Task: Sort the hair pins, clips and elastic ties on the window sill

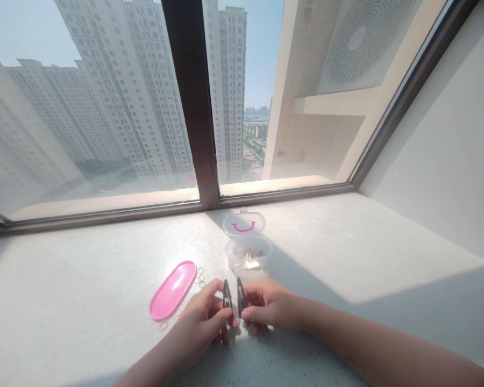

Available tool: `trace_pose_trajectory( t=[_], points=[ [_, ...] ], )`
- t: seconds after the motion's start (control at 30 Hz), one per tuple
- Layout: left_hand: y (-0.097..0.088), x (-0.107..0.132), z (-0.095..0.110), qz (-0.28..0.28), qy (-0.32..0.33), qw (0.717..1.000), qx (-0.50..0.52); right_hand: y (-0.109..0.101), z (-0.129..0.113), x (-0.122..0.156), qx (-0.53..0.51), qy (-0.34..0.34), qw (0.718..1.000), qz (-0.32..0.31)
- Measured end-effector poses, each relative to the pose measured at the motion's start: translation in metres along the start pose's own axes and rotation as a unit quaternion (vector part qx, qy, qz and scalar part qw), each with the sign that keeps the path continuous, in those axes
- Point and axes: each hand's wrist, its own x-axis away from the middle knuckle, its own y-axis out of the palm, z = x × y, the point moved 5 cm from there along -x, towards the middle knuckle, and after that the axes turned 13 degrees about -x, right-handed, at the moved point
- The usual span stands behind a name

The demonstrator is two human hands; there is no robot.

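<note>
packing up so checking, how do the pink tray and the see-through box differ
The pink tray is opaque; the see-through box is colourless. The tray is shallow; the box has taller walls. The tray lies slantwise; the box's long side runs roughly across the view. Both have rounded ends.

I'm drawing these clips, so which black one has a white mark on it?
The left clip, in the left hand: it shows a white mark, while the right clip, in the right hand, shows none.
</note>
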Motion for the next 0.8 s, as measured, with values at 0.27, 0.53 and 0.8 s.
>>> trace_pose_trajectory(
  t=[0.27,0.53,0.8],
  points=[
    [-0.0004,-0.0001,0.0009,-0.001,0.002,1.0,-0.001,0.0006,-0.0018,0.0008,0.006,-0.007,1.0,0.0],
    [-0.0003,0.0001,0.0002,0.0,0.0,1.0,-0.001,0.0001,-0.0009,0.0003,0.009,-0.01,1.0,-0.003],
    [-0.0002,-0.0004,0.0,-0.002,0.0,1.0,0.0,0.0007,-0.001,0.0005,0.006,-0.005,1.0,-0.003]
  ],
)
